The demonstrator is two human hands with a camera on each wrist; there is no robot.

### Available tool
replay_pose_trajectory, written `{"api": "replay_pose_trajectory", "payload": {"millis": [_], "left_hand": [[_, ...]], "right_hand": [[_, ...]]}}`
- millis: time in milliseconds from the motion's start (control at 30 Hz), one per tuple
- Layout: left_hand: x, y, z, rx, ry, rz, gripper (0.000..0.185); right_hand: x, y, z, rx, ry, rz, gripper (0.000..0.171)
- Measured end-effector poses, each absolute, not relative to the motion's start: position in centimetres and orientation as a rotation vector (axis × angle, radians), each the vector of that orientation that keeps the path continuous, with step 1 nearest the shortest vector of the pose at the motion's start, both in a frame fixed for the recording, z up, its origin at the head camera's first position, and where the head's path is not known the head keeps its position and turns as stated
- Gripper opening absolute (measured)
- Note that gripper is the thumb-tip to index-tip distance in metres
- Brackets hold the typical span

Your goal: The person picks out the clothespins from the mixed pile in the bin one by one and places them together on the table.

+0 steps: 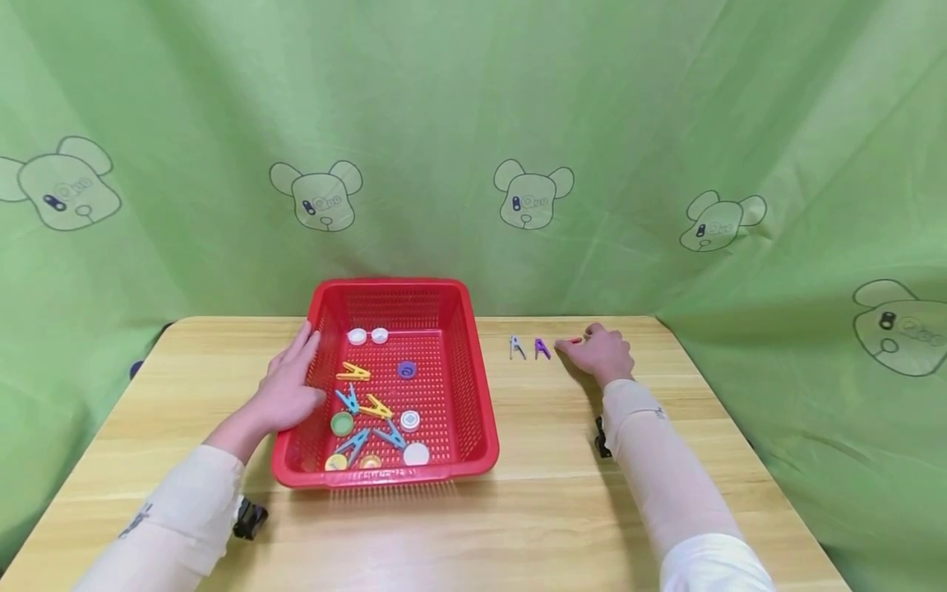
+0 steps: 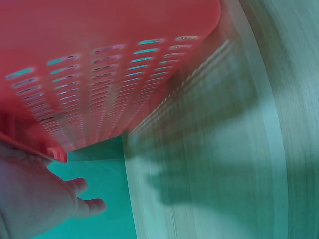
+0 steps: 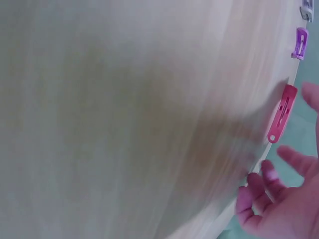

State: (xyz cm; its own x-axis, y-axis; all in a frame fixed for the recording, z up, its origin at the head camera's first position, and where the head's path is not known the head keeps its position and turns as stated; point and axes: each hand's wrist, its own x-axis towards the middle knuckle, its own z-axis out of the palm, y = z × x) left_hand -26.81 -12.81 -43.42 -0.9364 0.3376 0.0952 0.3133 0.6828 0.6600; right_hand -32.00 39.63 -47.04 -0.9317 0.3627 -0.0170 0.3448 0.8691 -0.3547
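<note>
- The red clip is a slim pinkish-red plastic clothes peg with a slot down its middle; it lies flat on the wooden table near the far edge.
- It is the third in a short row: the purple clip lies just beside it and the grey clip beyond that, both to the right of the basket.
- The right hand rests on the table with its fingertips at the red clip. In the head view the clip is only a small red sliver at the fingers, so a pinch cannot be told there.
- The right wrist view shows more: the fingers are spread and loosely bent, just beside the clip but apart from it, holding nothing.
- The left hand lies flat against the outer left wall of the red basket, fingers straight and pointing away from the person.
- The left wrist view shows only the slotted outside wall of the basket, the table under it, and the thumb and palm, blurred.
- Only the head view shows inside the basket: yellow and blue pegs and several round bottle caps in white, green, yellow and purple.
</note>
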Motion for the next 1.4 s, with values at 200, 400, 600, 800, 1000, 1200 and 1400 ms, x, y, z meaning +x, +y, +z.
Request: {"api": "replay_pose_trajectory", "payload": {"millis": [200,400,600,800,1000,1200,1400], "left_hand": [[-26.7,-12.7,-43.4,0.552,2.846,1.110,0.096],[-26.6,-12.8,-43.5,0.560,2.859,1.099,0.096],[-26.7,-12.7,-43.6,0.564,2.863,1.104,0.096],[-26.6,-12.8,-43.8,0.569,2.865,1.116,0.096],[-26.5,-12.7,-44.0,0.577,2.867,1.117,0.096],[-26.3,-12.7,-43.9,0.583,2.868,1.119,0.095],[-26.2,-12.7,-43.8,0.578,2.865,1.118,0.095]], "right_hand": [[-31.8,40.0,-46.8,-0.470,-3.068,0.575,0.068],[-31.8,40.4,-46.9,-0.422,-3.074,0.563,0.053],[-31.7,41.1,-47.4,-0.375,-3.022,0.551,0.037],[-31.4,40.5,-48.0,-0.391,-2.924,0.669,0.037],[-30.9,39.7,-47.9,-0.461,-2.876,0.723,0.040],[-30.8,39.3,-48.1,-0.502,-2.868,0.711,0.044],[-30.8,39.3,-48.3,-0.500,-2.857,0.705,0.047]]}}
